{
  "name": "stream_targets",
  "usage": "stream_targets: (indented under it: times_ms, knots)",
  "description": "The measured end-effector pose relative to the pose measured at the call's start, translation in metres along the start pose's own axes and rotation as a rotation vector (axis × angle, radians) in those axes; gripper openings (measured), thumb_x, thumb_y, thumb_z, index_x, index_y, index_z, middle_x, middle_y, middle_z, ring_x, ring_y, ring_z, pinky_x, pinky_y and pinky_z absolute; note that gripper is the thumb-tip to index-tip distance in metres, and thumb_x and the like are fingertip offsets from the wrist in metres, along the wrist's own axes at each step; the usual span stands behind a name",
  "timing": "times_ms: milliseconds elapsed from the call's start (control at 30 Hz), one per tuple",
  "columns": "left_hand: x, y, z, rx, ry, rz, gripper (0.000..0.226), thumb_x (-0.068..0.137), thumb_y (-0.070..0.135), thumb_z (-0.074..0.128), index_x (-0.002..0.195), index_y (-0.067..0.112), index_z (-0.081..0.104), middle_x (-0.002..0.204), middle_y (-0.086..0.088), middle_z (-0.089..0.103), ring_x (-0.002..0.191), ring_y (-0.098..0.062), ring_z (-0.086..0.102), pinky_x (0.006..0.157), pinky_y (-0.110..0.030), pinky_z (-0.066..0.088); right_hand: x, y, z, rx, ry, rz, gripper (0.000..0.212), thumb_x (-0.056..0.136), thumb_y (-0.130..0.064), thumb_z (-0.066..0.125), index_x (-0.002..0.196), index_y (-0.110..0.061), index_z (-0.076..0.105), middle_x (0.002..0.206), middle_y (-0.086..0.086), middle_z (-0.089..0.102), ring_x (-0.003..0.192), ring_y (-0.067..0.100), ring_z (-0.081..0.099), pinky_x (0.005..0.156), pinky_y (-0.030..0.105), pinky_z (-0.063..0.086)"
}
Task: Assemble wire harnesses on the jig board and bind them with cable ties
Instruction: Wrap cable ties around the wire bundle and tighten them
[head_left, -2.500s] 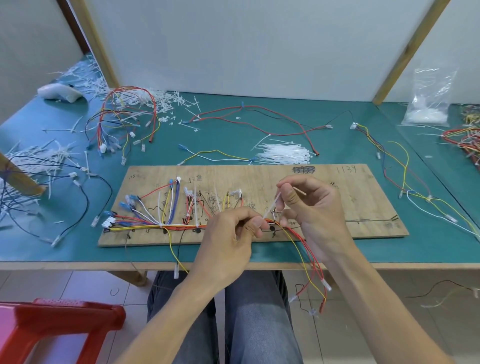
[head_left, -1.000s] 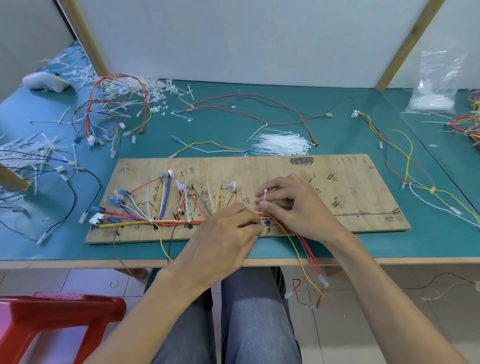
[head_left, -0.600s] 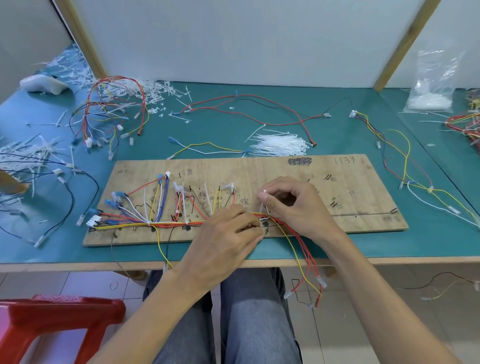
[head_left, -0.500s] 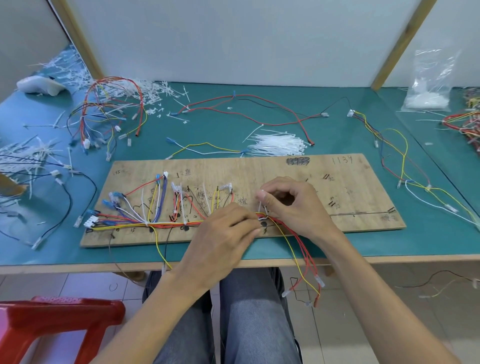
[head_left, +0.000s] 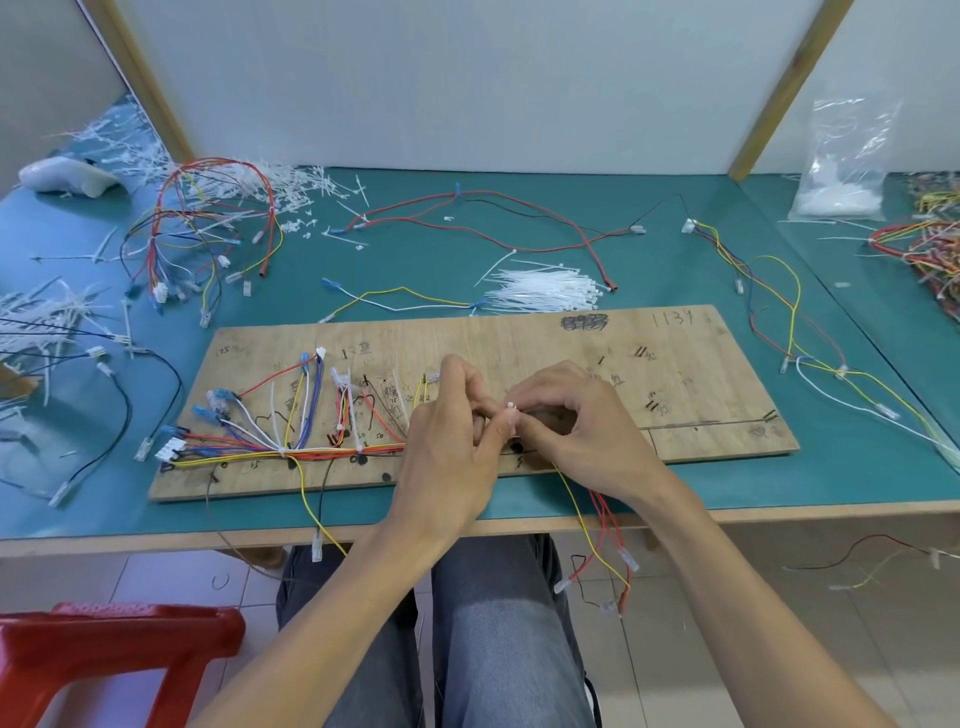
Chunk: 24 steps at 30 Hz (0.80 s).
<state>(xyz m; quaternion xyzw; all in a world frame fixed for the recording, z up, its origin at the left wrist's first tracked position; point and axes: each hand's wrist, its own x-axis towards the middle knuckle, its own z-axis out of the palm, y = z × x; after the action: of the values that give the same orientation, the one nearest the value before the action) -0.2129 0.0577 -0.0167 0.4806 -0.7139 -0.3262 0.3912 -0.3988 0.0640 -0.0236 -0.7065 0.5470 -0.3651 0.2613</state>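
A wooden jig board (head_left: 649, 364) lies on the green table. A harness of red, yellow, blue and white wires (head_left: 322, 453) runs along its front-left part, with tied spots. My left hand (head_left: 452, 441) and right hand (head_left: 576, 421) meet over the board's middle. Both pinch a small white cable tie (head_left: 511, 410) whose head shows between their fingertips, above the wire bundle. The tie's strap and the bundle under the hands are hidden. Red and yellow wire ends (head_left: 602, 551) hang off the table's front edge below my right wrist.
A pile of white cable ties (head_left: 540, 291) lies just behind the board. Loose wire sets lie at the left (head_left: 208, 234), the back (head_left: 493, 218) and the right (head_left: 779, 312). A plastic bag (head_left: 841, 166) stands far right. A red stool (head_left: 114, 654) is lower left.
My left hand has risen from the bundle and come to my right hand's fingertips. Both now pinch the tie's head together; earlier the right hand alone held it upright.
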Motion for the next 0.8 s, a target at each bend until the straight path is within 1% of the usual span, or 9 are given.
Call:
stream_targets:
  times_ms: [33,67,133,200,267,400,567,700,800]
  knots:
    - [-0.0003,0.0001,0.0005,0.008,0.003,-0.003,0.043,0.097,0.023,0.072,0.095,0.029,0.029,0.072,0.012,0.072,0.053,-0.016,0.049,0.06,-0.04,0.049,0.0002,0.0002,0.0001,-0.005,0.002,-0.007,0.006,0.095,-0.022,0.077,0.097,-0.025,0.082,0.1,-0.018,0.076,0.112,0.014,0.06,0.094,0.038,0.05]
    - [-0.0006,0.0001,0.001,0.017,0.007,-0.002,0.046,0.097,0.022,0.071,0.093,0.028,0.026,0.074,0.012,0.073,0.053,-0.016,0.048,0.06,-0.04,0.048,0.0,0.0007,0.0,-0.009,0.002,-0.016,0.007,0.095,-0.021,0.077,0.097,-0.025,0.083,0.101,-0.018,0.076,0.112,0.015,0.06,0.094,0.038,0.05]
    - [-0.0007,-0.0001,0.0021,0.016,0.014,0.006,0.047,0.097,0.02,0.072,0.092,0.027,0.025,0.076,0.014,0.073,0.053,-0.013,0.049,0.058,-0.033,0.046,-0.0002,0.002,-0.0004,-0.011,0.004,-0.033,0.008,0.095,-0.019,0.078,0.097,-0.024,0.082,0.101,-0.018,0.076,0.111,0.015,0.061,0.093,0.039,0.051]
    - [-0.001,-0.0006,0.0028,0.004,0.023,0.007,0.047,0.097,0.017,0.072,0.092,0.026,0.026,0.078,0.016,0.073,0.053,-0.007,0.052,0.054,-0.021,0.04,0.0001,0.0032,-0.0006,-0.007,0.013,-0.039,0.008,0.094,-0.018,0.079,0.098,-0.024,0.082,0.101,-0.017,0.076,0.11,0.015,0.062,0.093,0.04,0.051]
    - [-0.0019,-0.0021,0.0027,0.002,0.025,0.004,0.048,0.097,0.015,0.073,0.091,0.026,0.026,0.079,0.017,0.073,0.057,-0.005,0.056,0.054,-0.016,0.038,0.0008,0.0036,0.0,-0.002,0.025,-0.042,0.006,0.093,-0.019,0.081,0.098,-0.023,0.082,0.101,-0.017,0.076,0.109,0.015,0.062,0.093,0.041,0.051]
    - [-0.0026,-0.0016,0.0039,0.0,0.045,-0.001,0.048,0.098,0.013,0.071,0.09,0.028,0.026,0.083,0.019,0.075,0.071,-0.003,0.067,0.06,-0.016,0.044,0.0013,0.0047,0.0,0.022,0.047,-0.035,0.005,0.092,-0.019,0.081,0.097,-0.021,0.082,0.1,-0.016,0.076,0.108,0.015,0.063,0.092,0.042,0.052]
    - [-0.0013,-0.0005,0.0045,0.003,0.053,-0.007,0.047,0.098,0.016,0.071,0.09,0.027,0.027,0.085,0.02,0.075,0.075,-0.007,0.069,0.065,-0.027,0.049,0.0011,0.0049,0.0005,0.015,0.037,-0.027,0.005,0.093,-0.021,0.081,0.097,-0.021,0.083,0.1,-0.015,0.076,0.107,0.014,0.063,0.093,0.042,0.052]
    - [-0.0012,0.0013,0.0048,0.017,0.061,-0.004,0.049,0.098,0.017,0.072,0.088,0.028,0.025,0.081,0.019,0.075,0.069,-0.005,0.066,0.059,-0.016,0.042,0.0013,0.0054,0.0006,0.023,0.035,-0.032,0.004,0.093,-0.022,0.081,0.096,-0.021,0.082,0.1,-0.015,0.076,0.108,0.016,0.063,0.093,0.041,0.052]
    - [0.0001,0.0026,0.0049,0.009,0.065,-0.015,0.047,0.098,0.019,0.071,0.087,0.029,0.026,0.081,0.02,0.075,0.071,0.0,0.067,0.06,-0.014,0.043,0.0007,0.0051,0.0003,0.019,0.025,-0.04,0.004,0.093,-0.019,0.08,0.096,-0.021,0.082,0.1,-0.015,0.076,0.108,0.017,0.063,0.093,0.041,0.052]
